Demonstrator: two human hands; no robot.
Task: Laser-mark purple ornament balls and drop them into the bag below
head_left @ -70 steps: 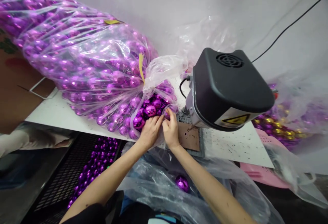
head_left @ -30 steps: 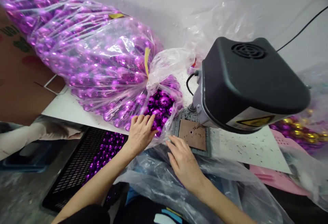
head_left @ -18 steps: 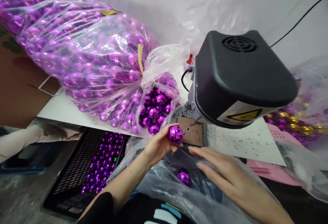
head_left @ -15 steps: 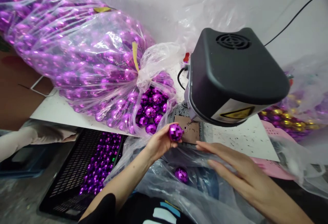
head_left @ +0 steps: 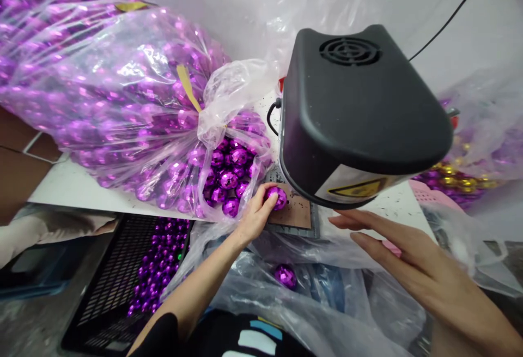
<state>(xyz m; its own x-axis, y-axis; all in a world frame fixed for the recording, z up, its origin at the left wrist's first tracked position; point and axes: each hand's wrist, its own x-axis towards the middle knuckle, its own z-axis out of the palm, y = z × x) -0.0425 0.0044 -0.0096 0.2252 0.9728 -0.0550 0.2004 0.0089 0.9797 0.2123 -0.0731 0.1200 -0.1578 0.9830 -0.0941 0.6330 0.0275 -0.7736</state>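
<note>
head view shows the left hand (head_left: pixel 255 215) with its grip closed around a purple ball (head_left: pixel 278 198), which is held at the left part of the brown plate (head_left: pixel 296 217). whether this ball touches the plate, i cannot say surely, because the hand covers a part of the place. the right hand (head_left: pixel 417 259) has its grip released, with the fingers stretched out, and it stays in the air to the right of the plate, near the black machine (head_left: pixel 363 106). on the front of the machine is a yellow label (head_left: pixel 357 188). the plate lies on the white desk (head_left: pixel 61 188). at left, a big clear bag (head_left: pixel 122 101) is full of purple balls, and some are seen uncovered through its hole, near the left hand. a second ball (head_left: pixel 285 276) rests on the plastic sheet (head_left: pixel 318 319), below the desk edge. lower at left, a black crate (head_left: pixel 98 275) contains more purple balls.
</note>
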